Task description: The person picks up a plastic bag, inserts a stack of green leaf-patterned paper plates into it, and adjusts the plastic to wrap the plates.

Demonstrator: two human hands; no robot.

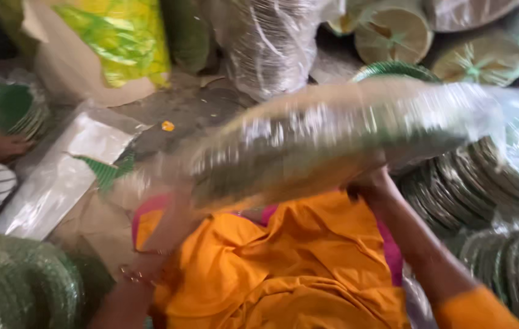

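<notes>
1. Wrapped plate stack (332, 140): a long, clear-plastic roll of green-rimmed plates, blurred, held tilted above the orange lap (284, 268).
2. Right hand (369, 181) supports its underside; finger state unclear.
3. Left hand (171, 210) is blurred at its lower end; fingers unreadable.

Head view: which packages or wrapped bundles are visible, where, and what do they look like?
Plastic-wrapped plate stack: centre, held up by both hands, long, greenish, blurred.
Yellow-green printed sack: top left, bulging.
Clear-wrapped bundle: top centre, shiny.
Flat clear bags: left, on the floor, whitish.
</notes>
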